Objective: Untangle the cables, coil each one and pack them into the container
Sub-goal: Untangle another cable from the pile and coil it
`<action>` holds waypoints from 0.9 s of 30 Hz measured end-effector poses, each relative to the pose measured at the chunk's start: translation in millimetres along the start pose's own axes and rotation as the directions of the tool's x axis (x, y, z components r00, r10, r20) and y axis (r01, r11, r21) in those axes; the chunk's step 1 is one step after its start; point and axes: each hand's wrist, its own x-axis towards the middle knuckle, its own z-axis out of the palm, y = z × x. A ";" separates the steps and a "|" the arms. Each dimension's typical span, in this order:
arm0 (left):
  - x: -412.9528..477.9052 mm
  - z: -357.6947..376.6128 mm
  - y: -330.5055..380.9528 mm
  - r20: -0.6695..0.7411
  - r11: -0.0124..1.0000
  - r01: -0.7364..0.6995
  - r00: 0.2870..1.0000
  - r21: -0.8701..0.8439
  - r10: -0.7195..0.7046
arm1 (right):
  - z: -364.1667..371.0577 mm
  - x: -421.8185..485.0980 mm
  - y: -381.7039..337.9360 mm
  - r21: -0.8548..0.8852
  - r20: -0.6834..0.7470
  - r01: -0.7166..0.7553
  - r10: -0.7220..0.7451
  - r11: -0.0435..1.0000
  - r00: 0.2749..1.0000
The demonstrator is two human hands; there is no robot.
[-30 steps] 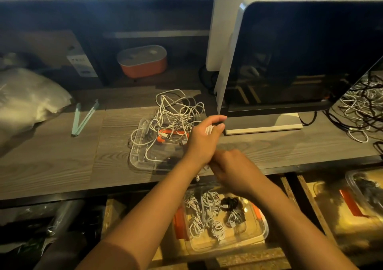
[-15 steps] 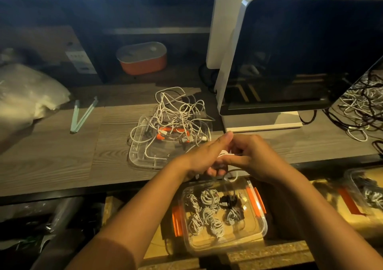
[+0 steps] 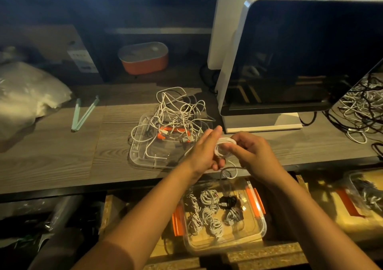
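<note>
A white cable coil [image 3: 222, 147] sits between my two hands above the desk's front edge. My left hand [image 3: 204, 151] holds the coil against its palm and fingers. My right hand [image 3: 249, 153] pinches the coil's right side, and a loose tail [image 3: 231, 171] hangs below. A tangle of white cables [image 3: 178, 116] lies on a clear lid [image 3: 141, 155] with orange clips. Below the desk edge, a clear container [image 3: 262, 231] with orange latches holds several coiled white cables and a black one.
A monitor [image 3: 300, 58] stands at the back right of the wooden desk [image 3: 62, 155]. More tangled cables [image 3: 360, 112] lie at the far right. An orange box [image 3: 145, 59], a pale bag [image 3: 27, 95] and green sticks [image 3: 83, 114] are on the left. Another clear container [image 3: 364, 193] sits lower right.
My right hand came up from below the desk edge to meet my left hand. The coil between them has grown, and both hands have shifted slightly right.
</note>
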 end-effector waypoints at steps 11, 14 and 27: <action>4.8 0.5 -15.7 -0.399 0.842 0.008 0.883 0.539 0.248 | -21.9 -2.8 -8.3 -0.113 0.375 -0.109 0.144 0.988 0.916; 4.8 -2.4 -11.5 -0.277 0.867 -0.043 0.939 0.497 0.205 | -37.0 -0.9 -5.7 -0.223 0.293 -0.081 0.146 0.971 0.945; 21.2 31.0 15.3 -0.594 0.949 -0.159 0.748 0.271 0.295 | 28.4 -3.8 9.9 -0.015 -0.085 -0.061 0.059 0.998 0.995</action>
